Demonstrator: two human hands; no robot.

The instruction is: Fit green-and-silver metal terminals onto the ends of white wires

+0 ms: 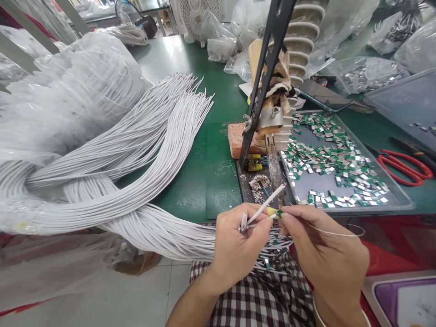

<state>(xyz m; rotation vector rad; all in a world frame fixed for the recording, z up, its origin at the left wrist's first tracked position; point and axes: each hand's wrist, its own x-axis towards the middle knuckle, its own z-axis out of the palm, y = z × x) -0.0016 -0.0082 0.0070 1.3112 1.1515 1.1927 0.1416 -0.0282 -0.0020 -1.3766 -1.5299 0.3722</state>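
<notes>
My left hand is closed around several white cables, their cut ends poking out above the fingers. A yellow finger covering shows at its fingertips. My right hand pinches a small green circuit board against the end of one cable, where both hands meet. A thin, pale wire, perhaps solder, loops out from the right fingers. Just above the board hangs the worn metal barrel of a soldering iron, clamped to a black perforated bracket. Whether its tip touches the board cannot be made out.
Bundled white cables spread over the green table at left. A shallow tray of small green boards lies right, beside red-handled scissors. A brick and a ribbed hose stand behind the iron.
</notes>
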